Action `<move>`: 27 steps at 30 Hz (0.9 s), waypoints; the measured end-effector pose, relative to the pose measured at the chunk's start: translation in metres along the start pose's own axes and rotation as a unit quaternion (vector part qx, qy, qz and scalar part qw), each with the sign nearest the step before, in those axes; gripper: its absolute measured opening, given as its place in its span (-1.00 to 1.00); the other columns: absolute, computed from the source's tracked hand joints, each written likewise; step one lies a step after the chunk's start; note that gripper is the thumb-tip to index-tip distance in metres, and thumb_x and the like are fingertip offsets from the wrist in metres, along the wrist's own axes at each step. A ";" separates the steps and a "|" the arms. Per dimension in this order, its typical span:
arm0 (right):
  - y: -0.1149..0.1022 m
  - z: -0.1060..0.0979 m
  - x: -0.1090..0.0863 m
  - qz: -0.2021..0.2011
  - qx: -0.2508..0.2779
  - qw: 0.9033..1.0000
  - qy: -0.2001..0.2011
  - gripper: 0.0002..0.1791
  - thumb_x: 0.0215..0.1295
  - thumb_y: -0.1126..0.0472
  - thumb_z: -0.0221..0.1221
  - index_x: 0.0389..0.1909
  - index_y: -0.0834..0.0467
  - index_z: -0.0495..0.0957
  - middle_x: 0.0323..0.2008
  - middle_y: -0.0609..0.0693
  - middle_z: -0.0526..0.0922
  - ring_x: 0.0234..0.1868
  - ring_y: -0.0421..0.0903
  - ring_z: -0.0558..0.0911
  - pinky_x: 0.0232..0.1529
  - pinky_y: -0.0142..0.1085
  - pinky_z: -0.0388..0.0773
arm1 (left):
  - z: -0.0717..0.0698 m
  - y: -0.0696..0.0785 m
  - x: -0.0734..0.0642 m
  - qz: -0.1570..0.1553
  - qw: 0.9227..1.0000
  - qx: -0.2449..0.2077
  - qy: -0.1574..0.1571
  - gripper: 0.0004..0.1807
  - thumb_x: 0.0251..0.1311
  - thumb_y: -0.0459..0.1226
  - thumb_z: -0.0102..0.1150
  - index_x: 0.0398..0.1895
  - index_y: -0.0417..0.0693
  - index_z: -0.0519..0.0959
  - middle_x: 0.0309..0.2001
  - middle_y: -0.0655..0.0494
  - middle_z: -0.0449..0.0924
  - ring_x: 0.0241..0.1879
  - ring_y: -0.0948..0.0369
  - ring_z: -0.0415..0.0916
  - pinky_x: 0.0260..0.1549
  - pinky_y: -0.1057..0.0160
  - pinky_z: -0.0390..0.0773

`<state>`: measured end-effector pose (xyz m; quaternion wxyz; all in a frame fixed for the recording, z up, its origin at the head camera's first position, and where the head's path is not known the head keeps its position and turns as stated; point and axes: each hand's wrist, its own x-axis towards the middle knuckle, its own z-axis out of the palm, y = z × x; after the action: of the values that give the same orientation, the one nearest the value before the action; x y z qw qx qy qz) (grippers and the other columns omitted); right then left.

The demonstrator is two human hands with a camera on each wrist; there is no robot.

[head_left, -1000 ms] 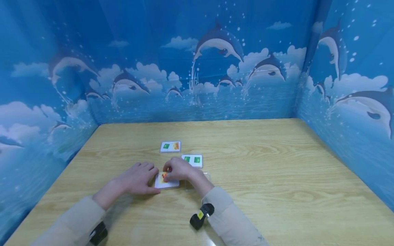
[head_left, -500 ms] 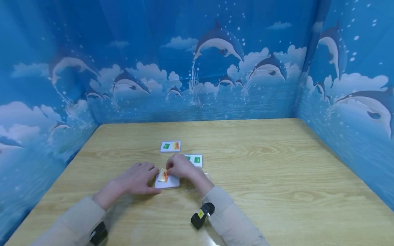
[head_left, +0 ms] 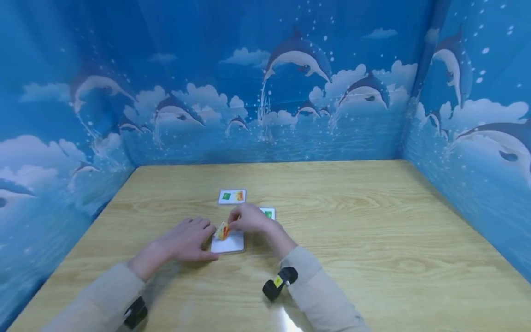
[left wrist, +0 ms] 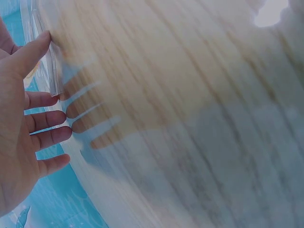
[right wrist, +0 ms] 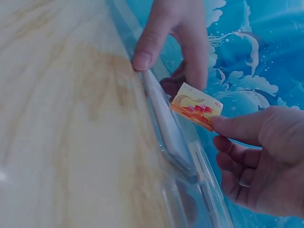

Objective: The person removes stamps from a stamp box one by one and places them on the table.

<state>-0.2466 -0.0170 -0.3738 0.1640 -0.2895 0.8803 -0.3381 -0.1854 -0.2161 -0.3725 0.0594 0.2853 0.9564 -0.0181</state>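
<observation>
In the head view, my right hand (head_left: 252, 218) pinches a yellow and red postage stamp (head_left: 222, 231) between thumb and fingers. The right wrist view shows the perforated edge of this stamp (right wrist: 197, 107) and an "80" in its corner. The stamp is tilted up, over a flat white block (head_left: 228, 244) like a stack of cards. At the left end of that block lies my left hand (head_left: 186, 240), fingers fairly straight, thumb on its near corner. In the left wrist view, the left thumb (left wrist: 38, 50) touches the block's edge (left wrist: 53, 71).
Farther back lies a white card (head_left: 232, 196) bearing a green and an orange stamp. Another card (head_left: 269, 213) with green shows partly behind my right hand. A clear plastic case (right wrist: 180, 204) sits beside the block. Dolphin-print curtains (head_left: 265, 115) enclose the wooden table (head_left: 352, 221).
The stamp has been lifted off the white block by my right hand, which moved slightly up and away, tilting it and baring the white surface. The left hand stays in place.
</observation>
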 end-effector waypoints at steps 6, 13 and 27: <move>0.007 -0.006 0.000 0.018 0.024 0.999 0.015 -0.95 0.21 0.22 0.20 -0.42 0.06 0.61 -0.44 -0.15 0.58 -0.37 -0.21 0.51 -0.34 -0.38 0.45 | 0.001 0.000 0.000 0.010 1.000 0.009 0.008 -0.28 0.01 0.33 0.03 -0.02 -0.06 0.48 -0.16 0.09 0.45 -0.14 0.15 0.40 -0.12 0.00 0.41; 0.014 -0.007 0.002 0.037 0.056 0.997 0.038 -0.95 0.19 0.24 0.21 -0.42 0.09 0.62 -0.47 -0.12 0.59 -0.39 -0.18 0.52 -0.36 -0.36 0.45 | 0.004 0.001 -0.001 0.011 1.000 0.026 0.004 -0.21 0.05 0.36 -0.07 0.04 -0.11 0.44 -0.07 0.00 0.45 -0.05 0.08 0.40 -0.01 -0.06 0.36; 0.005 -0.015 0.008 0.037 0.117 0.990 0.065 -0.88 0.25 0.23 0.17 -0.29 0.19 0.62 -0.38 -0.05 0.60 -0.35 -0.17 0.52 -0.33 -0.36 0.46 | 0.011 -0.004 -0.002 0.055 0.995 0.076 0.034 -0.22 0.13 0.35 -0.19 0.03 -0.12 0.46 -0.09 -0.01 0.46 -0.02 0.06 0.40 0.08 -0.10 0.29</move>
<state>-0.2621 -0.0113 -0.3678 0.1517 -0.2129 0.8538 -0.4501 -0.1850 -0.2212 -0.3836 0.0057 0.3412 0.9367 -0.0780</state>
